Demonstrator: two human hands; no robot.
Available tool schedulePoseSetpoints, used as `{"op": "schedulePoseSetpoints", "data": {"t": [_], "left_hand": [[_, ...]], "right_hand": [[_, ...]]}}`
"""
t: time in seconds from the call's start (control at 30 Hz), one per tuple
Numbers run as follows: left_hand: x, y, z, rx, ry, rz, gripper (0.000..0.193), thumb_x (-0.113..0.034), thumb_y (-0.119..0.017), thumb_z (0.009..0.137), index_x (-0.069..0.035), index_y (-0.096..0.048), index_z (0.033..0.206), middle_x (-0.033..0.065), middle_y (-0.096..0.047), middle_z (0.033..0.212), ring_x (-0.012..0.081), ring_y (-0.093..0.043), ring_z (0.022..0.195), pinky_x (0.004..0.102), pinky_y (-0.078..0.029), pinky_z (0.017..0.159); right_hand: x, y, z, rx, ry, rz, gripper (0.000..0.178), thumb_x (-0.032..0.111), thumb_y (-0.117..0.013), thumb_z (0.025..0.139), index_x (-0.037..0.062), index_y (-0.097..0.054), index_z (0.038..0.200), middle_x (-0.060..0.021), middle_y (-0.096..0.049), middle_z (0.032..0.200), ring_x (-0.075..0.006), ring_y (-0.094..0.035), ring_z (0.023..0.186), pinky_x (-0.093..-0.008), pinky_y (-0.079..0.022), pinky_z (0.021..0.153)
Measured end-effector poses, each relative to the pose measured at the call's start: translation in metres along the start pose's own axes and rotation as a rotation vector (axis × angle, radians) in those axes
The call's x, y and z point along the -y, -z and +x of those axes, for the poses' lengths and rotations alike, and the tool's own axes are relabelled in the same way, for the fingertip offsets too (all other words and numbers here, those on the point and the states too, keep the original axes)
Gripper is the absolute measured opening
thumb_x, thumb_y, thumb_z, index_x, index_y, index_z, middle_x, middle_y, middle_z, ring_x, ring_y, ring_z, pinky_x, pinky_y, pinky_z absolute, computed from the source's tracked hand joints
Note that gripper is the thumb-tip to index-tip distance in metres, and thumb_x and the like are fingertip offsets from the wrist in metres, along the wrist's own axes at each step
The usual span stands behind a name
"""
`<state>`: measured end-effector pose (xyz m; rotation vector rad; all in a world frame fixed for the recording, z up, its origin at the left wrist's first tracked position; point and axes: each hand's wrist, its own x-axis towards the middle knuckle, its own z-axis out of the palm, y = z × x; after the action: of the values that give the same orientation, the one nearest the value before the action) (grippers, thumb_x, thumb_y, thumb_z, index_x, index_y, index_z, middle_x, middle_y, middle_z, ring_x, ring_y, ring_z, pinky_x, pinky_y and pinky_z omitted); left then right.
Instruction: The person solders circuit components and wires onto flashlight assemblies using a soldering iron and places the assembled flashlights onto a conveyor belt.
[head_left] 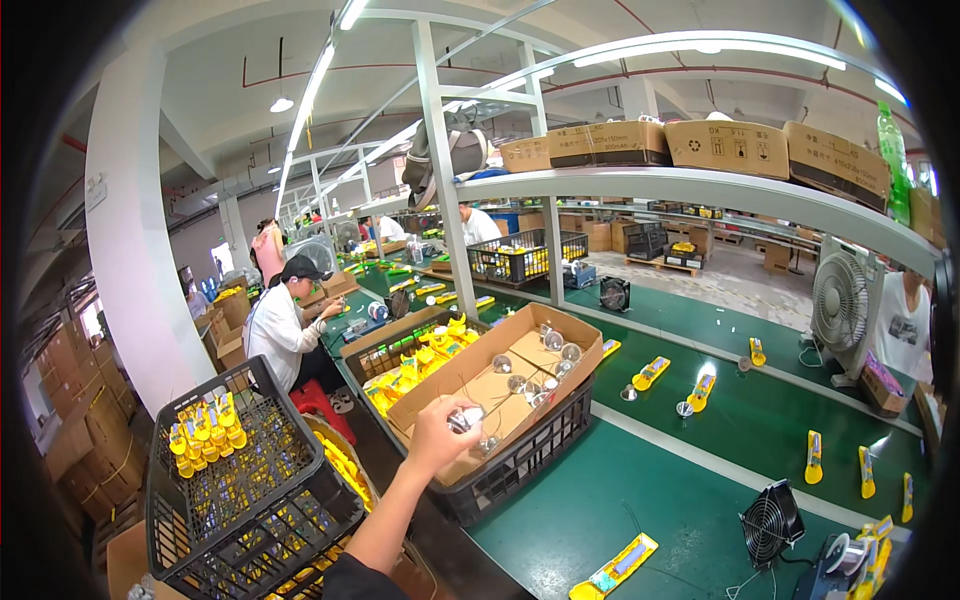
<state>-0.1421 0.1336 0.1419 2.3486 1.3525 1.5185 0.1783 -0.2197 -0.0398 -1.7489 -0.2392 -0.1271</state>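
My left hand (438, 432) reaches over an open cardboard box (480, 385), its fingers pinched around a silver, round lamp piece (464, 418). Several similar round, shiny pieces (571, 352) with thin wires lie in that box. The box rests on a black plastic crate (520, 468), tilted beside yellow plastic housings (420, 355). Below and to the right, on the green work surface, lies a yellow housing (614, 570) with a blue cylinder and a small board in it. My right hand is out of view.
A black crate (240, 500) at left holds yellow parts. A small black fan (770, 522) and a wire spool (846, 553) stand at lower right. Yellow housings (703, 391) lie along the green conveyor. A co-worker (285, 325) sits at left; cartons (725, 148) line the shelf above.
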Motion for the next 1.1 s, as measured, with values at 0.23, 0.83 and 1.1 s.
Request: {"op": "schedulePoseSetpoints", "data": {"t": [0.23, 0.83, 1.1], "left_hand": [[-0.061, -0.053, -0.040, 0.348, -0.005, -0.300, 0.030, -0.019, -0.068, 0.061, -0.003, -0.059, 0.086, 0.0106, -0.060, 0.082, 0.0206, -0.059, 0.073, 0.0276, -0.046, 0.068], [-0.039, -0.074, -0.102, 0.232, -0.051, -0.065, 0.043, -0.013, -0.064, 0.068, -0.003, -0.052, 0.108, 0.0138, -0.048, 0.112, 0.0291, -0.045, 0.104, 0.0380, -0.036, 0.088], [-0.037, -0.140, -0.061, 0.980, -0.164, 0.293, 0.017, -0.012, -0.057, 0.064, -0.012, -0.063, 0.080, 0.0088, -0.059, 0.081, 0.0305, -0.052, 0.086, 0.0386, -0.046, 0.072]], "right_hand": [[0.002, 0.001, 0.000, -0.036, 0.071, 0.047, 0.032, 0.026, -0.056, 0.081, -0.0050, -0.053, 0.080, -0.0108, -0.056, 0.060, -0.0188, -0.053, 0.053, -0.0292, -0.043, 0.049], [-0.001, -0.007, 0.003, -0.135, 0.065, 0.243, 0.014, 0.011, -0.053, 0.079, -0.0010, -0.046, 0.080, -0.0065, -0.049, 0.066, -0.0106, -0.042, 0.045, -0.0232, -0.033, 0.042], [0.013, -0.004, 0.002, -0.139, 0.156, 0.120, 0.021, 0.012, -0.057, 0.078, -0.0020, -0.047, 0.067, -0.0076, -0.047, 0.057, -0.0146, -0.043, 0.050, -0.0280, -0.036, 0.046]]}}
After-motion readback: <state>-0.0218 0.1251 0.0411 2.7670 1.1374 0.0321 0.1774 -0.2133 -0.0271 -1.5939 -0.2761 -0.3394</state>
